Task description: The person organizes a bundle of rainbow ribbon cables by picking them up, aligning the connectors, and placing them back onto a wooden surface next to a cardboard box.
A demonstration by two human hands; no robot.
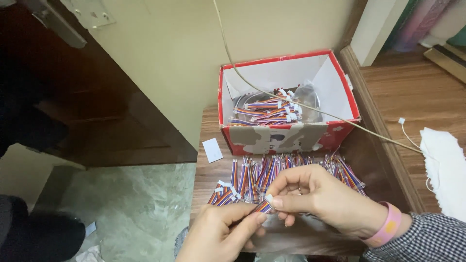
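I hold one small striped wire (263,207) low in the middle of the frame. My left hand (221,235) pinches its lower end with thumb and finger closed. My right hand (320,196) pinches the white plug (268,198) at its tip, fingers closed tight on it. I think it goes best if I grip close to the plug, keep the wire straight and use small moves, so the thin strands do not bend.

The pile (286,177) of the same wires lies just above my hands, on the wooden table (206,179). The red box (286,99) with more wires sits above that, touching the wall. The table edge is close on the left, with the floor (131,208) below it, so a dropped wire could fall there. A thin cord (291,102) crosses over the box toward the right. A white cloth (444,167) lies at the right. The only open room is the strip of table under my hands.
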